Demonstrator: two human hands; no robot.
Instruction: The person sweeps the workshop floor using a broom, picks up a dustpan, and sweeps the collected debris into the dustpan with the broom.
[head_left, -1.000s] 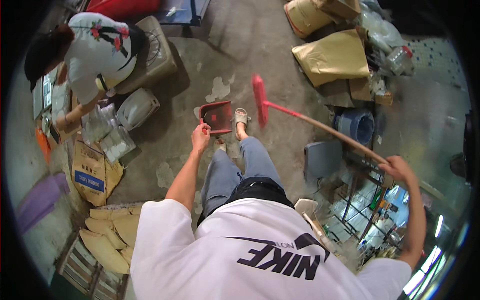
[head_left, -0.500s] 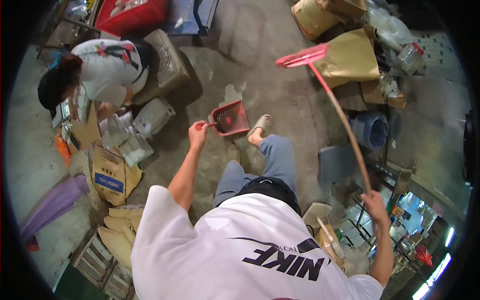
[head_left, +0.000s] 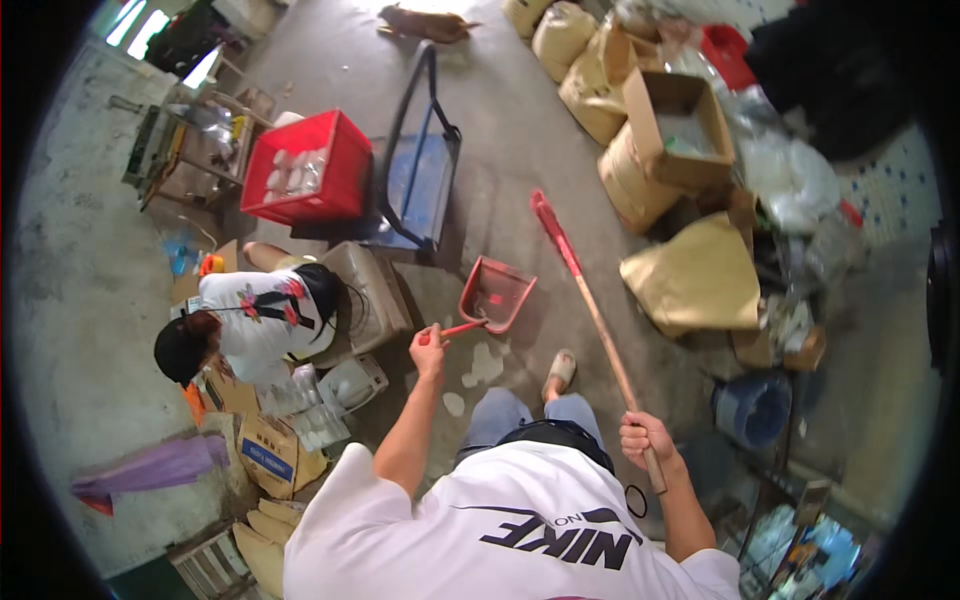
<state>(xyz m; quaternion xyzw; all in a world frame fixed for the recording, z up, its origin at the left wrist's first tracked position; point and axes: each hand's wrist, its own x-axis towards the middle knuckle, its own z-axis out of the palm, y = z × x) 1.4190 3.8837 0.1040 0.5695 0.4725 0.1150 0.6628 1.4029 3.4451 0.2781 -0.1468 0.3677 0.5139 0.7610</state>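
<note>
My left hand (head_left: 428,352) is closed round the red handle of a dustpan (head_left: 512,279). The red pan lies ahead of me, on or just above the concrete floor; I cannot tell which. My right hand (head_left: 647,440) grips the wooden stick of a broom (head_left: 605,335) near its lower end. From there the stick slants forward and left to a narrow red head, seen edge-on, to the right of the dustpan. Between the dustpan and my legs are pale patches (head_left: 486,364) on the floor.
At left a person in a black cap (head_left: 265,318) bends beside a grey seat. Farther on stands a blue trolley (head_left: 405,200) with a red crate (head_left: 305,175) of white packets. Sacks (head_left: 565,42), a cardboard box (head_left: 680,125) and a blue bin (head_left: 752,408) line the right. An animal (head_left: 428,24) lies far ahead.
The broom has swung in from the far right, and my right hand has come closer to my body. My view has tipped forward, showing more floor ahead. The dustpan stays in my left hand.
</note>
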